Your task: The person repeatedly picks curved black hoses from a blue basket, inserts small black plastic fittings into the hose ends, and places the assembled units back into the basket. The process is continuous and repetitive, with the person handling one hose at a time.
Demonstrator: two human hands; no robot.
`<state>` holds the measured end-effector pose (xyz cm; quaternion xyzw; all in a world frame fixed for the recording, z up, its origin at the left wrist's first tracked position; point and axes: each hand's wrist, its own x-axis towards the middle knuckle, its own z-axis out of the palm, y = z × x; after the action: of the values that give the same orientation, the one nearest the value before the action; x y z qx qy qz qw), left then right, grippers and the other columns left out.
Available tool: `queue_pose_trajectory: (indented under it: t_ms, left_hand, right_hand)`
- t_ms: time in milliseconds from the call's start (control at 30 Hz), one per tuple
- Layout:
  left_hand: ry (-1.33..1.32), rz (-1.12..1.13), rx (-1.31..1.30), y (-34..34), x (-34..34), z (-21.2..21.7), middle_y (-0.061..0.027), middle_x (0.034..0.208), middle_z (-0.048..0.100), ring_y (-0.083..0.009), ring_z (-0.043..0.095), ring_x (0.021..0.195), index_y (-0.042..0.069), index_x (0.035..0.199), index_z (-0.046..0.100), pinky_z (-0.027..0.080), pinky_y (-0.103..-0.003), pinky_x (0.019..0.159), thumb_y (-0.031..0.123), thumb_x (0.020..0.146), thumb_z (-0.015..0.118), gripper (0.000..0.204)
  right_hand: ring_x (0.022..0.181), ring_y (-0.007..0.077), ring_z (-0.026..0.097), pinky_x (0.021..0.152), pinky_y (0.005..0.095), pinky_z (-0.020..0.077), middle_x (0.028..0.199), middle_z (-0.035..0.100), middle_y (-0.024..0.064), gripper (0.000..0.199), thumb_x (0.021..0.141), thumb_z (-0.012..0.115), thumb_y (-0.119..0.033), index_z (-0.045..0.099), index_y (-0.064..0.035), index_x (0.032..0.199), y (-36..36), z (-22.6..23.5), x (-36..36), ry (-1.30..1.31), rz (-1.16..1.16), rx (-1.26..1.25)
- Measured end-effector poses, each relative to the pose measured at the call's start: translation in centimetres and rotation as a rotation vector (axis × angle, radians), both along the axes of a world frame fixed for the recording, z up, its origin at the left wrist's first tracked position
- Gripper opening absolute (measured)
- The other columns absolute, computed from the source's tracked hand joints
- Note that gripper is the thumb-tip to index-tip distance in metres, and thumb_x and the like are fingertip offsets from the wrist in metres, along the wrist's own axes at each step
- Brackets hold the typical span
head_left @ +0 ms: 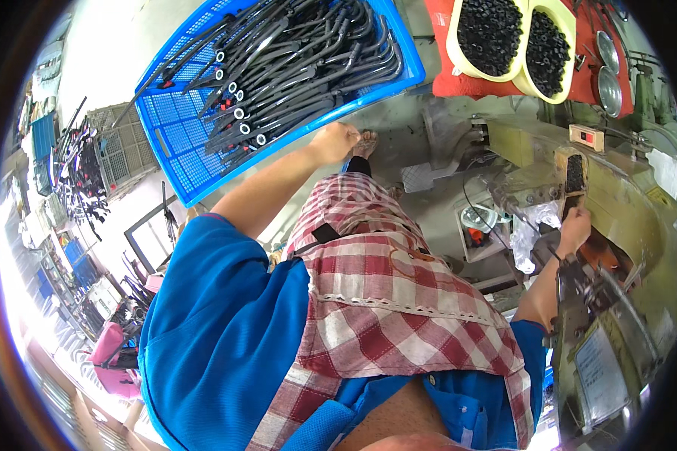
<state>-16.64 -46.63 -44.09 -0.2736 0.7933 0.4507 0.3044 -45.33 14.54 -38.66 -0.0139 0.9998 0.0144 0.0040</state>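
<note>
Black bent rods (308, 75) lie piled in the blue basket (182, 146), their long axes running mostly from lower left to upper right, with hooked ends toward the right. They are smooth and shiny; the basket is of perforated plastic, cut off at the view's upper edge. The left hand (335, 143), fingers curled, is near the basket's rim; the right hand (575, 228), also curled, is at the green machine (632, 203), near small black pieces (575, 173). I cannot tell whether either hand pinches something.
</note>
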Motion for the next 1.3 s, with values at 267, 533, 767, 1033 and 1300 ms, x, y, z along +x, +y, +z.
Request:
queue_pose_trajectory:
  t_ms: [267, 533, 767, 1033, 1300]
  left_hand:
    - [0.060, -0.200, -0.470, -8.6, -3.9, -11.0, -0.0112, 0.123, 0.062, -0.0304, 0.059, 0.116, 0.013, 0.114, 0.068, 0.046, -0.045, 0.099, 0.019, 0.087, 0.067, 0.028]
    - [0.021, -0.311, -0.679, -8.9, -6.6, -28.2, -0.0198, 0.159, 0.025, -0.0387, 0.022, 0.148, 0.025, 0.138, 0.053, 0.025, -0.051, 0.118, 0.023, 0.084, 0.073, 0.058]
    - [-0.036, -0.290, -0.680, -9.2, -9.0, -32.6, -0.0195, 0.150, 0.036, -0.0378, 0.029, 0.142, 0.024, 0.118, 0.071, 0.020, -0.056, 0.117, 0.027, 0.096, 0.054, 0.028]
    - [-0.162, -0.406, -0.566, -8.4, -8.4, -29.3, -0.0168, 0.154, 0.032, -0.0372, 0.019, 0.148, 0.026, 0.126, 0.068, 0.018, -0.059, 0.118, 0.028, 0.095, 0.058, 0.034]
    - [-0.045, -0.308, -0.568, -7.4, -6.4, -28.0, -0.0163, 0.148, 0.037, -0.0375, 0.029, 0.142, 0.020, 0.117, 0.073, 0.023, -0.054, 0.117, 0.038, 0.073, 0.079, 0.048]
  right_hand:
    - [0.095, 0.0224, 0.068, 0.085, 0.0360, 0.0529, 0.107, 0.072, 0.0150, 0.026, 0.093, 0.062, -0.013, 0.067, 0.0075, 0.109, -8.7, 11.6, 6.8, 0.010, -0.131, -0.415]
    - [0.084, 0.0107, 0.050, 0.074, 0.0260, 0.0429, 0.094, 0.057, 0.0028, 0.031, 0.096, 0.067, -0.018, 0.060, 0.0038, 0.117, -15.5, 16.3, 17.8, -0.073, -0.640, -0.520]
    - [0.082, 0.0118, 0.050, 0.076, 0.0269, 0.0409, 0.089, 0.055, 0.0011, 0.017, 0.097, 0.065, -0.015, 0.058, -0.0040, 0.107, -17.1, 16.7, 18.1, -0.077, -0.754, -0.841]
    - [0.077, 0.0091, 0.052, 0.068, 0.0232, 0.0448, 0.085, 0.057, 0.0016, 0.016, 0.097, 0.066, -0.018, 0.058, -0.0054, 0.104, -16.4, 18.3, 19.5, -0.227, -0.836, -1.323]
    - [0.073, 0.0111, 0.052, 0.066, 0.0262, 0.0440, 0.084, 0.056, 0.0016, 0.019, 0.097, 0.066, -0.020, 0.058, -0.0038, 0.102, -17.4, 16.0, 20.3, 0.009, -0.718, -1.095]
